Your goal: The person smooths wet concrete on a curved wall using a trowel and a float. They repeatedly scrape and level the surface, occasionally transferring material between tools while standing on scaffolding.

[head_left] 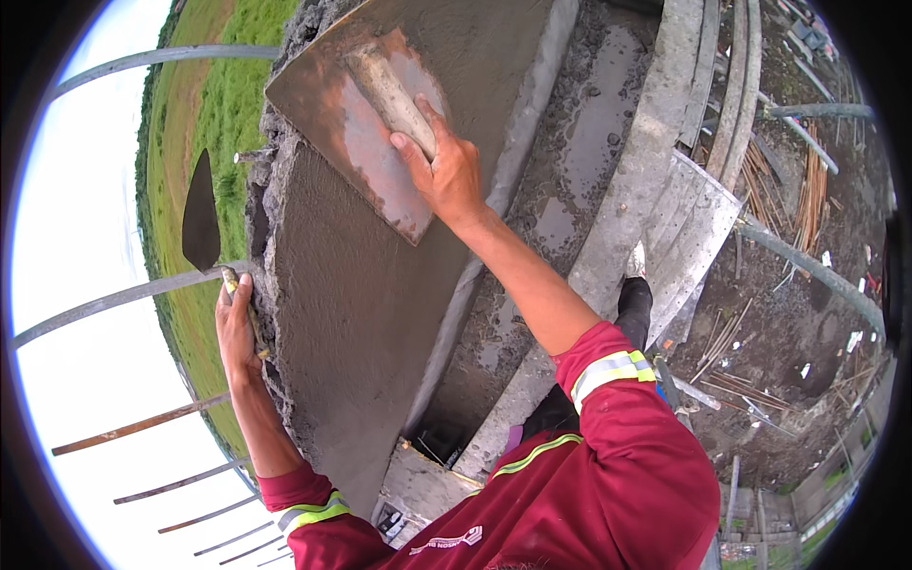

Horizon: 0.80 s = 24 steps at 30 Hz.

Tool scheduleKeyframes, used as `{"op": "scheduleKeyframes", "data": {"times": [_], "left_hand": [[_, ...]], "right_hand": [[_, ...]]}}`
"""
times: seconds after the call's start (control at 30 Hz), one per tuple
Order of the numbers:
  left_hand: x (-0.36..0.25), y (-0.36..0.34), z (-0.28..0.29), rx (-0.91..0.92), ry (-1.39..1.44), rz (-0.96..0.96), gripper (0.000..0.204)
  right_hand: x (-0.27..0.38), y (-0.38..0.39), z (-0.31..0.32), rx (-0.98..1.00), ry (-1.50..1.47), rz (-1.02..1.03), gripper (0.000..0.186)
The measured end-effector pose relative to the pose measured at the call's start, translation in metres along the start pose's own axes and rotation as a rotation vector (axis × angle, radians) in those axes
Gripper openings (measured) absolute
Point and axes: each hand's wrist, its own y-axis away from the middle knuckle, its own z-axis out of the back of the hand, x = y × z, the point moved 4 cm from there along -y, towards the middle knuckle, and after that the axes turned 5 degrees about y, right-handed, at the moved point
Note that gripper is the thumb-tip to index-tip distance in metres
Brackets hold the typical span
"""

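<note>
My right hand [454,176] is wrapped round the worn, pale handle of a plastering trowel [380,157]. Its wide rectangular plate, smeared with grey and rust-brown, appears to lie on a band of smoothed wet mortar [356,294]. My left hand [237,328] grips a pointing trowel [200,214] by its thin handle at the rough outer edge of the mortar. That trowel's dark pointed blade sticks up past the edge, with grass behind it. Part of its handle is hidden by my fingers.
Beside the mortar runs a trough [579,133] with wet cement and puddles. Planks [655,104] and a grey board [689,237] lie to its right, my foot on them. Metal poles [817,271] cross the scene. Scrap wood [812,195] litters the ground below.
</note>
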Motion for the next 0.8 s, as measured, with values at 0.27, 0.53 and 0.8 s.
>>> {"op": "scheduleKeyframes", "data": {"times": [0.27, 0.53, 0.8], "left_hand": [[0.004, 0.001, -0.002, 0.026, 0.094, 0.011, 0.035], [0.002, 0.0, -0.004, 0.02, 0.096, 0.031, 0.039], [0.006, -0.001, 0.001, 0.03, 0.058, 0.007, 0.038]], "right_hand": [[-0.137, 0.024, 0.034, -0.104, -0.058, -0.687, 0.039], [-0.004, 0.177, -0.023, 0.247, -0.045, -0.255, 0.067], [-0.064, 0.047, 0.013, -0.028, -0.002, -0.355, 0.046]]}}
